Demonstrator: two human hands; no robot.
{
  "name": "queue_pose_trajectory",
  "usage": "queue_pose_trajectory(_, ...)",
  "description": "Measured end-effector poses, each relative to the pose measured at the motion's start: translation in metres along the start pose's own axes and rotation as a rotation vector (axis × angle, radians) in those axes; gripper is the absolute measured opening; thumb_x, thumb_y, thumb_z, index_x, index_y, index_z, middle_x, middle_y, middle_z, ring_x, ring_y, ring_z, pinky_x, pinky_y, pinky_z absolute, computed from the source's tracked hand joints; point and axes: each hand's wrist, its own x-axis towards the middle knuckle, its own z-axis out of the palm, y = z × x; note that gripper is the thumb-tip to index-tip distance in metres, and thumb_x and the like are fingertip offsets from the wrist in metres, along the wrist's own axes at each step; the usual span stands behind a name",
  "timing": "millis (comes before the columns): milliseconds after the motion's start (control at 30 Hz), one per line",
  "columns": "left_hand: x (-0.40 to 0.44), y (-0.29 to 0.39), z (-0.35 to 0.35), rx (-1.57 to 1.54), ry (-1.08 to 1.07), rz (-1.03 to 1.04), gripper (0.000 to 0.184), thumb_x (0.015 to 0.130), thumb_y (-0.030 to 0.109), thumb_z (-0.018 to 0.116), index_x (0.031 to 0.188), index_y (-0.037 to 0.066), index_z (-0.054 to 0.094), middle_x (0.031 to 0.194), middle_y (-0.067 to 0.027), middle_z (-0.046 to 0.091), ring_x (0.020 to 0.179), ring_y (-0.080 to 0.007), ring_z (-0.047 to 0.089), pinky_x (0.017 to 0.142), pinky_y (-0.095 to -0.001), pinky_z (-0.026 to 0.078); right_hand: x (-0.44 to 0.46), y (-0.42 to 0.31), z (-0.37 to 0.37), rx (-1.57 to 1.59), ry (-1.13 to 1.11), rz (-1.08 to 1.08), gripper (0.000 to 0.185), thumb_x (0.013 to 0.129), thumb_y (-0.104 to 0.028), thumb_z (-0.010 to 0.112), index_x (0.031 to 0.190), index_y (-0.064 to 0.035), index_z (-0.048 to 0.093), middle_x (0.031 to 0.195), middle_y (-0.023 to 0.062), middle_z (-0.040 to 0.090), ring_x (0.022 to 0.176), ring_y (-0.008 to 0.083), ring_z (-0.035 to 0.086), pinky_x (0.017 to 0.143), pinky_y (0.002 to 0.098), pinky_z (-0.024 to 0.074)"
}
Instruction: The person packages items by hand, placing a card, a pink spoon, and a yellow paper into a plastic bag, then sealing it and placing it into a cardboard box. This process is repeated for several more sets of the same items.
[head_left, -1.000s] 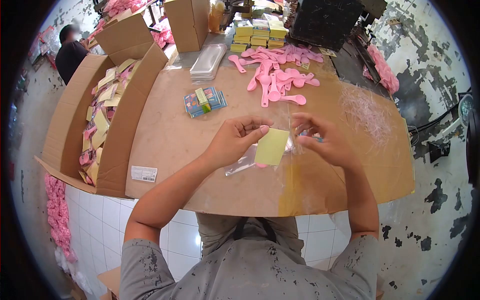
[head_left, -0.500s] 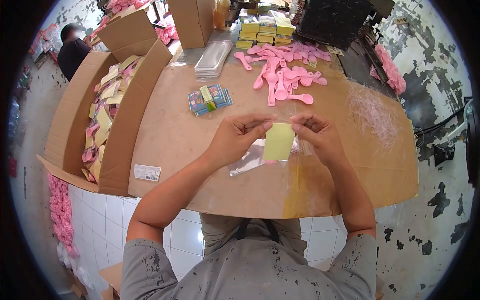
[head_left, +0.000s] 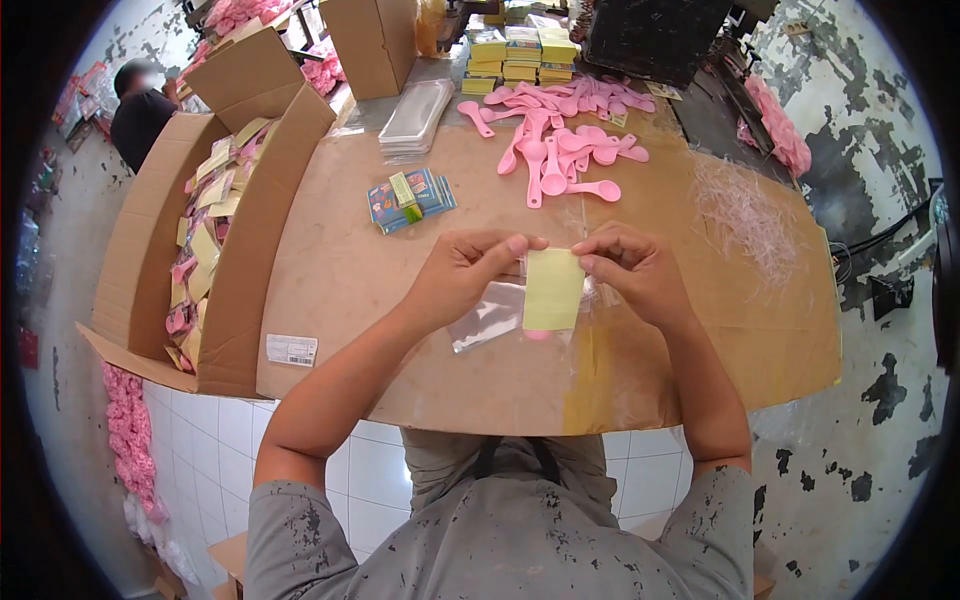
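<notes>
A pale yellow card [head_left: 553, 289] hangs between both hands, with the rounded end of a pink spoon [head_left: 537, 334] showing under its lower edge. My left hand [head_left: 474, 270] pinches near the card's top left corner, where a clear film edge shows. At the top right corner, the thumb and fingers of my right hand [head_left: 636, 272] are closed on the card. A clear plastic bag [head_left: 488, 318] lies flat on the cardboard just left of the card. Whatever is behind the card is hidden.
Pink spoons [head_left: 553, 170] lie heaped beyond my hands, near stacked card packs [head_left: 522, 55]. Blue cards [head_left: 385, 207] and clear bags [head_left: 415, 118] lie to their left. A carton [head_left: 270, 240] of packed pieces stands left, plastic shreds [head_left: 745, 222] lie right, and a person [head_left: 143, 118] is back left.
My right hand has come in from the right and closed on the card's top right corner. The card now hangs more upright, with the pink spoon end showing more below it.
</notes>
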Motion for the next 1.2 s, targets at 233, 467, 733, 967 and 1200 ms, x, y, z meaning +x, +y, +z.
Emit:
queue_pose_trajectory(233, 0.001, -0.002, -0.002, 0.143, -0.020, -0.012, 0.028, 0.104, 0.013, 0.064, 0.128, 0.000, 0.070, 0.111, -0.0065, 0.074, 0.099, -0.0091, 0.068, 0.087, -0.0262, 0.057, 0.001, 0.005, -0.002, 0.064, -0.013, 0.051, 0.029, 0.095, -0.003, 0.071, 0.124, 0.0022, 0.067, 0.106, 0.0048, 0.072, 0.092, 0.0096, 0.068, 0.081, 0.0245, 0.0542)
queue_pose_trajectory(467, 0.002, 0.006, -0.008, 0.165, 0.014, 0.068, 0.030, 0.105, 0.011, 0.063, 0.132, -0.001, 0.066, 0.114, -0.0069, 0.073, 0.099, -0.0106, 0.069, 0.089, -0.0266, 0.057, -0.003, -0.001, 0.013, 0.067, -0.118, 0.094, 0.044, 0.095, 0.001, 0.069, 0.137, 0.0038, 0.054, 0.111, 0.0072, 0.071, 0.098, 0.0127, 0.069, 0.086, 0.0276, 0.0550)
queue_pose_trajectory(733, 0.003, 0.004, -0.010, 0.137, -0.115, -0.005, 0.041, 0.102, 0.015, 0.067, 0.138, -0.001, 0.056, 0.113, -0.0089, 0.070, 0.100, -0.0122, 0.069, 0.087, -0.0277, 0.059, 0.000, -0.014, 0.010, 0.070, -0.058, 0.004, 0.032, 0.097, 0.001, 0.068, 0.128, 0.0039, 0.062, 0.111, 0.0086, 0.072, 0.100, 0.0132, 0.069, 0.087, 0.0281, 0.0550)
queue_pose_trajectory(967, 0.009, 0.040, -0.066, -0.287, 0.642, 0.590, 0.039, 0.106, 0.024, 0.062, 0.136, 0.000, 0.057, 0.124, -0.0116, 0.067, 0.105, -0.0188, 0.068, 0.087, -0.0325, 0.059, 0.001, -0.003, -0.036, -0.190, 0.161, -0.006, 0.029, 0.099, -0.011, 0.068, 0.126, -0.0009, 0.067, 0.112, 0.0068, 0.073, 0.100, 0.0134, 0.067, 0.089, 0.0296, 0.0523)
queue_pose_trajectory(1200, 0.012, 0.012, -0.040, 0.663, 0.389, 0.115, 0.039, 0.095, 0.029, 0.075, 0.125, 0.006, 0.069, 0.121, -0.0093, 0.068, 0.112, -0.0215, 0.063, 0.086, -0.0356, 0.056, -0.005, 0.007, -0.074, -1.064, 0.202, -0.123, 0.033, 0.092, -0.015, 0.072, 0.123, -0.0030, 0.069, 0.117, 0.0123, 0.068, 0.110, 0.0299, 0.064, 0.096, 0.0409, 0.0498)
